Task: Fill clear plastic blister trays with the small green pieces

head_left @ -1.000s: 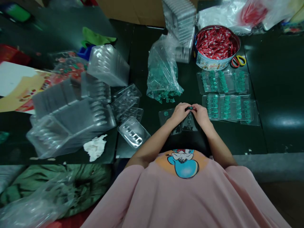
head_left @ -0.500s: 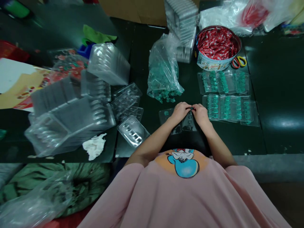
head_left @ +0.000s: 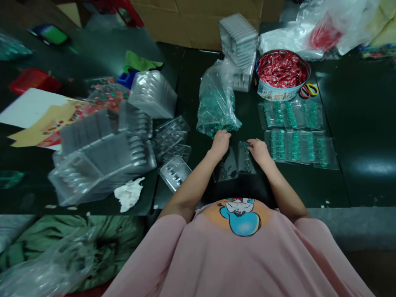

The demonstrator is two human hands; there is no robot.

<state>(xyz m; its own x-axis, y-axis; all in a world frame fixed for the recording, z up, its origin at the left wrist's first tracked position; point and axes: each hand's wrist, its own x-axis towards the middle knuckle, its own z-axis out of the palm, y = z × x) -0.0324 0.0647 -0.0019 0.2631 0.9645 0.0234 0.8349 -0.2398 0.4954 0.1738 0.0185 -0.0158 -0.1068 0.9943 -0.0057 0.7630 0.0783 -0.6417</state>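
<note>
The left hand (head_left: 220, 142) reaches to the mouth of the bag of green pieces (head_left: 216, 101), its grip hidden. Beside it, the right hand (head_left: 260, 151) pinches the clear blister tray's (head_left: 246, 159) top edge, apparently to steady it.
</note>
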